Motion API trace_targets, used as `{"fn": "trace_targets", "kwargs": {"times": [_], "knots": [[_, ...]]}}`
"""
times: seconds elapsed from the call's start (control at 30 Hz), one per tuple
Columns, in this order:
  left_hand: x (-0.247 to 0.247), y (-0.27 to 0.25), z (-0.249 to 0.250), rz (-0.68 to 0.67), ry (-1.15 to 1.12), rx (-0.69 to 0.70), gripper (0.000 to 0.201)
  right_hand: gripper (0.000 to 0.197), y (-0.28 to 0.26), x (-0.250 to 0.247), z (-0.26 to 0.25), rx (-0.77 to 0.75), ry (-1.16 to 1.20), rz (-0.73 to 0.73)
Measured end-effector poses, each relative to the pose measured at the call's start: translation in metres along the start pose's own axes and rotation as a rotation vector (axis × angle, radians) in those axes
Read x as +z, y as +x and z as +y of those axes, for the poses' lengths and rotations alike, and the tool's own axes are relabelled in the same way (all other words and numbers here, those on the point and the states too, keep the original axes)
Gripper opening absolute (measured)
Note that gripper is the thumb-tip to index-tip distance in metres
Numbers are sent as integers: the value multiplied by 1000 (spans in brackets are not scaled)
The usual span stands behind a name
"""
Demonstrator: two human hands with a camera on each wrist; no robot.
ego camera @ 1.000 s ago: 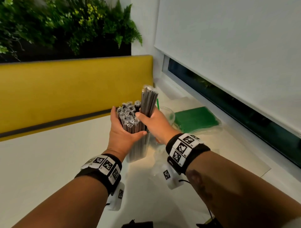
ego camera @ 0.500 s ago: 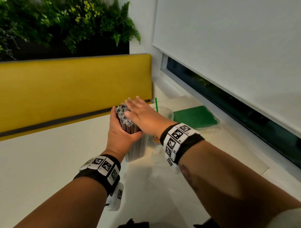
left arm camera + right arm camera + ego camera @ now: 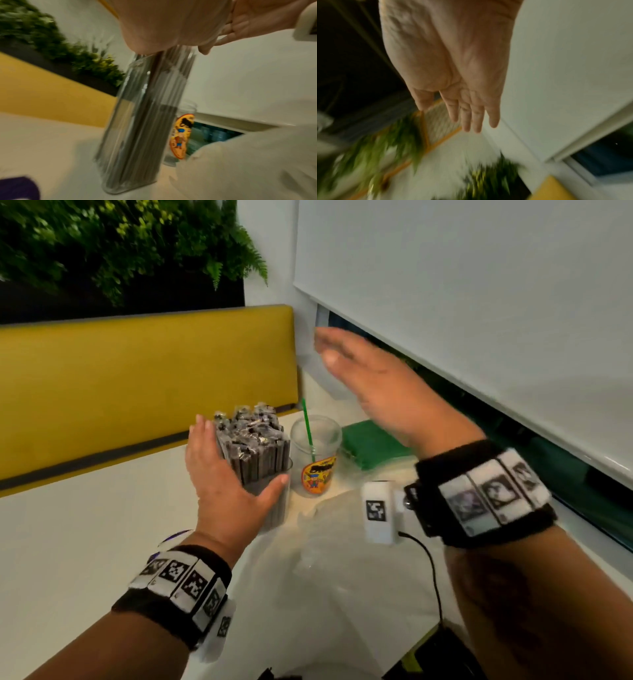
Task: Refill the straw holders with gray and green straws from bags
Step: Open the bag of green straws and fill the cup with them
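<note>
A white table point(image 3: 68, 542) fills the lower half of the head view, bordered from 9 to 12 o'clock by a yellow bench back point(image 3: 137, 378) with green plants point(image 3: 120, 244) above it, and from 12 to 3 o'clock by a white roller blind point(image 3: 479, 302) over a dark window strip. The table's left side is bare white surface; crumpled clear plastic point(image 3: 325, 559) lies near its middle and a black cable point(image 3: 431, 573) runs toward 5 o'clock. At the centre stands a tall clear straw holder point(image 3: 123, 155) packed upright with gray straws point(image 3: 255, 446), their wrapped tops above its rim. The left hand point(image 3: 222, 491) cups the holder from its 8 o'clock side, fingers straight along the bundle, thumb across the front, not clenched round it. Just beside the holder at 3 o'clock is a clear cup point(image 3: 317, 457) with a yellow cartoon label, holding one green straw point(image 3: 307, 426). Beyond it at 2 o'clock lies a flat pack of green straws point(image 3: 373, 446). The right hand point(image 3: 373, 388) hovers above the cup and pack, flat, fingers extended, grasping nothing
</note>
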State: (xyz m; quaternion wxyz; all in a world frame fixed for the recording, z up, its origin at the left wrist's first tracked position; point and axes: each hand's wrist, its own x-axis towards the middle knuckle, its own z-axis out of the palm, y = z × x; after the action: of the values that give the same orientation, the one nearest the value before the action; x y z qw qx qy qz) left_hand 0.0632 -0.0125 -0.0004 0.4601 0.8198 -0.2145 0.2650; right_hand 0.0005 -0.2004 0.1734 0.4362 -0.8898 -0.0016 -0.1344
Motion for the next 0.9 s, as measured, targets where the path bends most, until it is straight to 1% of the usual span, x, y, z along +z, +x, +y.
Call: {"fn": "trace_targets", "kwargs": {"times": [0.03,0.07,0.1,0.13,0.17,0.2,0.23,0.27,0.3,0.33,0.37,0.4,0.47,0.5,0.53,0.57,0.6,0.63,0.67,0.73,0.77,0.8,0.83,0.87,0.9], "knots": [[-5,-7,12,-6,10,117,112,40,-14,-19,6,19,23,79],[-7,-15,24,-60,-11,231,102,33,-29,-37,19,80,7,152],[-4,-23,29,-151,-47,351,89,28,-43,-50,39,178,-38,209],[3,-33,34,-271,-75,454,73,26,-56,-57,65,306,-126,246],[12,-42,36,-422,-90,492,61,25,-70,-58,96,431,-262,248],[24,-52,39,-603,-76,435,57,27,-83,-54,127,540,-396,196],[37,-60,42,-787,-27,286,63,33,-98,-44,154,627,-488,105],[51,-69,45,-961,27,98,74,41,-111,-29,174,699,-523,-6],[65,-77,47,-1102,67,-80,87,50,-125,-12,189,744,-526,-110],[79,-84,50,-1197,84,-191,95,58,-138,8,201,760,-538,-188],[91,-90,54,-1237,83,-238,99,62,-150,26,208,745,-571,-232],[100,-94,57,-1245,69,-262,101,64,-159,43,212,741,-605,-235],[115,-97,69,-1256,31,-250,106,67,-175,58,213,803,-602,-240],[122,-98,72,-1278,29,-208,109,69,-180,57,212,842,-561,-275],[129,-98,76,-1314,43,-134,113,66,-183,50,208,885,-497,-327],[135,-99,78,-1356,76,-36,117,54,-187,40,205,900,-440,-357],[141,-99,80,-1395,124,67,120,40,-189,27,204,869,-445,-344],[146,-99,81,-1426,175,155,122,30,-191,13,204,810,-503,-261],[151,-99,81,-1447,213,222,123,24,-192,-1,207,751,-592,-104],[160,-98,84,-1474,235,298,127,15,-194,-24,219,645,-699,304],[163,-98,86,-1484,231,318,129,21,-195,-31,228,630,-710,441],[166,-98,87,-1491,227,335,130,35,-195,-36,239,698,-675,471],[170,-97,89,-1499,229,355,130,51,-195,-39,249,816,-571,439],[173,-95,91,-1503,239,387,131,63,-193,-39,257,942,-412,374],[176,-93,94,-1506,255,420,131,69,-190,-36,266,1017,-260,321]]}}
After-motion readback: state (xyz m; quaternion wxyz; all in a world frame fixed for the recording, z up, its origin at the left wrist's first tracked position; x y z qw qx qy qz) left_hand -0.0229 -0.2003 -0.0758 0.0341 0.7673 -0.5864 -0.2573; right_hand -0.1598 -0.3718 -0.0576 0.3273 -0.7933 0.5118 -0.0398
